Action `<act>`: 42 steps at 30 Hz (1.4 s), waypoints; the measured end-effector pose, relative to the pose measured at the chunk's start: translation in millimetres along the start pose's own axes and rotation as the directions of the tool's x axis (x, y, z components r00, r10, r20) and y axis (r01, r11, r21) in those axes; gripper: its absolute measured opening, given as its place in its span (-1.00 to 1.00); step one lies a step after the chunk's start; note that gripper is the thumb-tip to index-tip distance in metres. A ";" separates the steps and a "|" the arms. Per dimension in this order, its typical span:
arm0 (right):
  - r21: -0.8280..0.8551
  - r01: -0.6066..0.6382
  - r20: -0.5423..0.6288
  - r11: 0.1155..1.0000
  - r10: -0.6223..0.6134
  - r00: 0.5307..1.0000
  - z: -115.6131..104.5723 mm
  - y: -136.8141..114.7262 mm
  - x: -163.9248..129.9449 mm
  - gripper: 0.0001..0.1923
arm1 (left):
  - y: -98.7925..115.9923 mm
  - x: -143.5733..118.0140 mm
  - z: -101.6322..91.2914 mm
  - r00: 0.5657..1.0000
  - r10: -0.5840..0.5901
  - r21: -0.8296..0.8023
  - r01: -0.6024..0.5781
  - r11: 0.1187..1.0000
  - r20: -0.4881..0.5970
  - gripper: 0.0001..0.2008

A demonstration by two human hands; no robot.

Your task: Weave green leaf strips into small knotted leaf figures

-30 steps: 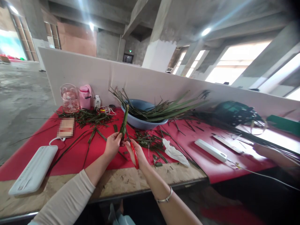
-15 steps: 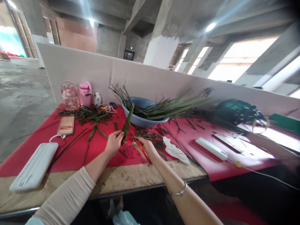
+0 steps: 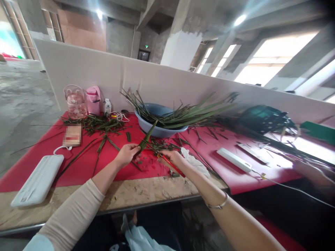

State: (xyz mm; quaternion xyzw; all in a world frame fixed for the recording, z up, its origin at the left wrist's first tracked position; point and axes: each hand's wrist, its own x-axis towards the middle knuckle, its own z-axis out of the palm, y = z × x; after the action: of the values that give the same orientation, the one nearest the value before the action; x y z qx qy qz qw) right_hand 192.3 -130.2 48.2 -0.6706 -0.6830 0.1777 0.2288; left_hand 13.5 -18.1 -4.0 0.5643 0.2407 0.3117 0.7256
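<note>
In the head view my left hand (image 3: 127,154) is closed on a long green leaf (image 3: 147,140), whose pointed tip slants up to the right, in front of the basin. My right hand (image 3: 172,159) grips red-handled scissors (image 3: 176,168). Their blades point up and left toward the leaf; I cannot tell whether they touch it. A blue basin (image 3: 146,129) behind my hands holds a heap of long leaf strips (image 3: 183,118). Beneath and around my hands, leaf scraps are scattered on the red cloth (image 3: 86,167).
At left lie a white power bank (image 3: 39,179), a blurred-out card-like item (image 3: 72,135) and a pile of leaf pieces (image 3: 102,124). Pink bottles (image 3: 93,101) stand behind. Crumpled tissue (image 3: 195,162) and a white bar (image 3: 233,160) lie right. Another person's blurred arm (image 3: 311,172) reaches in.
My right hand has moved right with the scissors, away from the leaf. The leaf in my left hand now leans further right. The view has shifted slightly.
</note>
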 end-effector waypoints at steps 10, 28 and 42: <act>0.110 -0.029 0.048 0.994 0.024 0.999 -11.3 7.0 -7.7 -0.66 | 0.0 0.3 -8.5 0.990 -0.116 0.097 0.108 0.989 0.079 -0.76; 0.073 -0.099 0.278 0.992 0.075 0.958 -5.4 13.2 -16.9 -0.65 | 2.0 -5.0 -10.3 0.943 -0.212 0.325 0.123 0.938 0.258 -0.73; -0.239 -0.328 -0.144 0.914 0.301 0.943 -7.0 56.5 -26.5 -0.65 | -7.3 1.5 -5.1 0.989 -0.114 -0.127 0.101 0.987 -0.096 -0.67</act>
State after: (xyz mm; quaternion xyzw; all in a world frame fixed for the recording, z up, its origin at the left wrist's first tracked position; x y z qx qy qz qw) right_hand 243.2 -154.9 21.0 -0.8043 -0.5704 0.0859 0.1428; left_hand 12.2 -14.9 -12.3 0.4882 0.2884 0.3149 0.7611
